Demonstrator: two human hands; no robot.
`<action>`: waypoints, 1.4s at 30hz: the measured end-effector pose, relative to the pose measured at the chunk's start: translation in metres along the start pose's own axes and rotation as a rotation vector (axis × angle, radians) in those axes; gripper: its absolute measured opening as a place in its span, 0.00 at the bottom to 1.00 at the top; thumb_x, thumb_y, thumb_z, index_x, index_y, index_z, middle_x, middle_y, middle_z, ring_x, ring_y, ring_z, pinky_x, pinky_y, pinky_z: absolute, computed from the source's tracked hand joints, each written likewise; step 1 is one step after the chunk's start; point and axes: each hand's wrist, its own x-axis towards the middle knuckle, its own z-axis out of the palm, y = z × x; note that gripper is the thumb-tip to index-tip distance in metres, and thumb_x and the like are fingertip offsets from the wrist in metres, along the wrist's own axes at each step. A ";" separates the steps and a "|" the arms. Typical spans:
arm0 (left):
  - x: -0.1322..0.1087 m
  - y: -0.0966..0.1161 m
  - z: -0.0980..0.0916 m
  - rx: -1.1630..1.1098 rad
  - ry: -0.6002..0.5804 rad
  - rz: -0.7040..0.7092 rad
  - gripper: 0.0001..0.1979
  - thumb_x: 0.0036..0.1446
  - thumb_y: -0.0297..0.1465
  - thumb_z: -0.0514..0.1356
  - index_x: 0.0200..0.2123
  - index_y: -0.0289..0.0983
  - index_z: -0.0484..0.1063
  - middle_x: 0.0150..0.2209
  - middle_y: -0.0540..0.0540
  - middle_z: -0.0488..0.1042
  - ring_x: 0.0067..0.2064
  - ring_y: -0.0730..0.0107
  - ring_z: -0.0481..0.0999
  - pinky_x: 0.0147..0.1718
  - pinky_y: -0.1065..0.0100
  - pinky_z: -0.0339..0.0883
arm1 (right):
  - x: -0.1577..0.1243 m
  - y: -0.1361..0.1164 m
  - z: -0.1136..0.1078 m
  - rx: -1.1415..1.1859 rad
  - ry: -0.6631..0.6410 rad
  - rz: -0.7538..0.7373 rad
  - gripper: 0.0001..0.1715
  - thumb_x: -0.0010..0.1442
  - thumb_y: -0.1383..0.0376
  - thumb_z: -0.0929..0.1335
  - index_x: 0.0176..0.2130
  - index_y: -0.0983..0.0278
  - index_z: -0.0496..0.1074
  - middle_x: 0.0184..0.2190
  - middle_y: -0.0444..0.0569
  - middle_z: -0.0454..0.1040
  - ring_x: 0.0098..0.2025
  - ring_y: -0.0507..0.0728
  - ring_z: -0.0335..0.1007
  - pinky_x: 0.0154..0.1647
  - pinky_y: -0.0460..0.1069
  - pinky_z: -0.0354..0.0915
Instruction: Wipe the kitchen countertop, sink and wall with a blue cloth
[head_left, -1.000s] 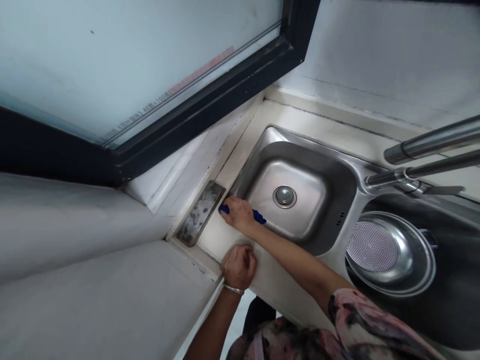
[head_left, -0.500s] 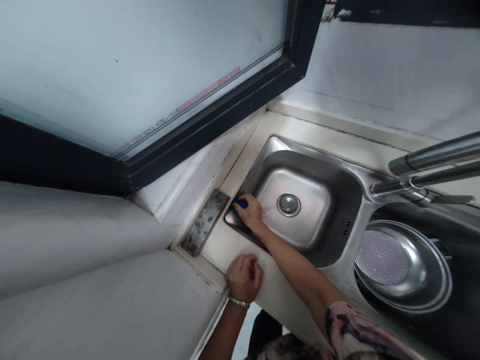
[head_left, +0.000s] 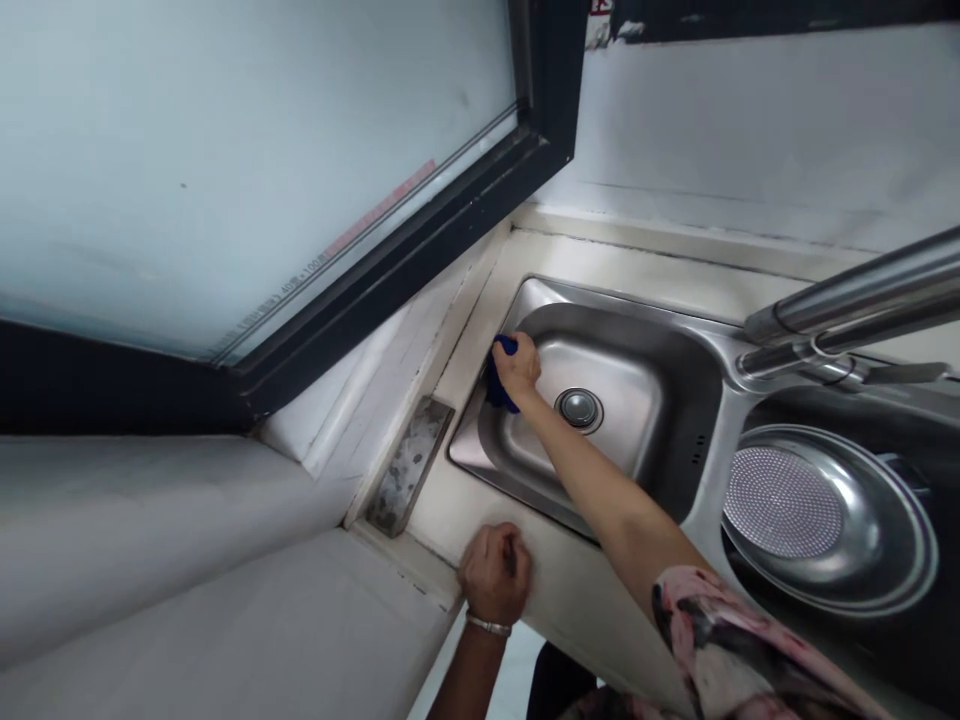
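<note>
My right hand [head_left: 523, 370] is closed on a blue cloth [head_left: 498, 392] and presses it against the left edge of the steel sink [head_left: 486, 452]. Part of the cloth hangs below the fingers along the basin's side wall. In the middle of the basin floor sits a round drain plug [head_left: 578, 407]. My left hand [head_left: 495, 572] rests on the pale countertop [head_left: 442, 498] in front of the sink, its fingers curled into a loose fist. A bracelet [head_left: 489, 625] circles the left wrist.
A dark-framed glass window [head_left: 420, 265] juts over the counter at upper left. To the right stand the faucet [head_left: 806, 358] and a second basin holding a metal colander [head_left: 784, 500]. A stained rectangular plate [head_left: 411, 465] lies left of the sink.
My right hand has moved the blue cloth up along the sink's left edge, away from the near corner, and more of the cloth shows. My left hand stays on the counter. The view has shifted slightly.
</note>
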 end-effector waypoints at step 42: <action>0.034 -0.034 0.016 -0.014 -0.282 -0.284 0.18 0.59 0.43 0.50 0.42 0.39 0.73 0.40 0.41 0.76 0.40 0.55 0.76 0.41 0.59 0.69 | -0.221 0.212 -0.305 1.132 0.390 0.154 0.22 0.55 0.52 0.73 0.44 0.63 0.78 0.38 0.49 0.82 0.41 0.62 0.77 0.45 0.55 0.73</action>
